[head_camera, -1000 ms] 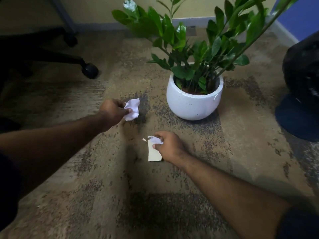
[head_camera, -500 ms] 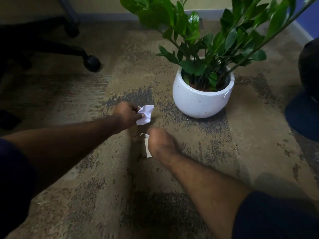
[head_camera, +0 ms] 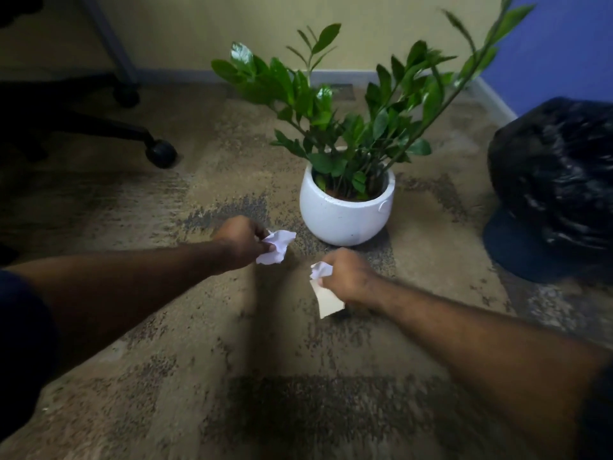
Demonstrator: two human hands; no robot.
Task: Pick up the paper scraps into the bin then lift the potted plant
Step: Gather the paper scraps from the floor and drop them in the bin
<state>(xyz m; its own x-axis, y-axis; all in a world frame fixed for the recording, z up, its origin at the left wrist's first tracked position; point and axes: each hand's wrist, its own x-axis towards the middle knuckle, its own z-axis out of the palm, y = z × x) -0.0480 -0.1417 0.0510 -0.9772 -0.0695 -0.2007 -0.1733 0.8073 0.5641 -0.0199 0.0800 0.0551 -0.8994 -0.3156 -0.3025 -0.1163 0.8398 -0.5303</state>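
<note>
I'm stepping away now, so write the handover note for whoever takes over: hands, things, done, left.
Left hand grips a crumpled paper scrap.
Right hand grips another paper scrap, partly crumpled, its flat end hanging down.
Bin with black liner stands on the carpet to the right; potted plant stands ahead, untouched.
Done: both scraps are picked up. No other scraps visible on the carpet.
Left: drop both scraps in the bin, then lift the plant.
</note>
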